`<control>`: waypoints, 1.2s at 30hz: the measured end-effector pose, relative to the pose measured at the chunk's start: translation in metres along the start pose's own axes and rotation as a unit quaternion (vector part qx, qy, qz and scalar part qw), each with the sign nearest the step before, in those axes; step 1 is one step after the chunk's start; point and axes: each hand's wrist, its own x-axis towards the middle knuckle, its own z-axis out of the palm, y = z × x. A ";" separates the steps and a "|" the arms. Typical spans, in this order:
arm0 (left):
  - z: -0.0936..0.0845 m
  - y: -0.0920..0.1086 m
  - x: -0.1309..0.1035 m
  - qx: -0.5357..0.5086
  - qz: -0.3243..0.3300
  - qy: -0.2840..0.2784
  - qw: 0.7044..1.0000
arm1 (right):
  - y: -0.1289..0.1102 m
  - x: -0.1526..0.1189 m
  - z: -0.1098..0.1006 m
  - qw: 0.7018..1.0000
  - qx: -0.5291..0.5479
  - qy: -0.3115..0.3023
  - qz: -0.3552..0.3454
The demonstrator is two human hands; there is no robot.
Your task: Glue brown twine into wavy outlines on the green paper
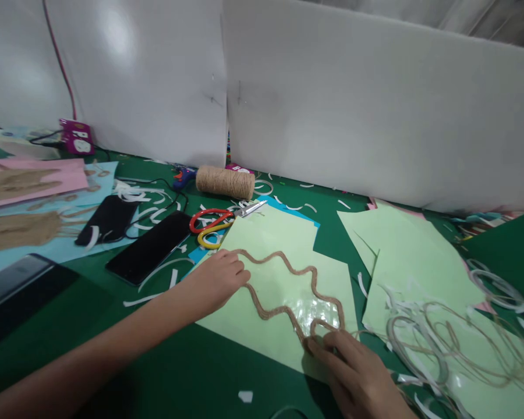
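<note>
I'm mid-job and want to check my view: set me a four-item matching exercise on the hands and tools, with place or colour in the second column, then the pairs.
1. Left hand
2. Right hand
3. Scissors
4. Twine spool

A. Red and yellow handles
B. At the lower-right end of the wavy twine outline
C. On its side, near the white panels
D. At the left end of the outline

Pairs: 1-D, 2-B, 3-A, 4-C

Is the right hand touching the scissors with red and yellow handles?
Apart: the head view plainly shows green paper and brown cord between the right hand and the scissors.
</note>
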 end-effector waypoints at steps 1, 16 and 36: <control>-0.001 0.000 -0.001 -0.018 -0.011 0.001 1.000 | 0.000 0.000 0.000 1.000 -0.001 0.000 0.000; -0.010 -0.009 0.000 -0.207 -0.113 -0.013 0.972 | 0.000 0.001 -0.001 0.999 -0.031 0.006 -0.018; 0.000 -0.004 0.007 -0.302 -0.259 0.070 0.915 | -0.004 0.002 -0.004 0.999 -0.045 -0.022 -0.001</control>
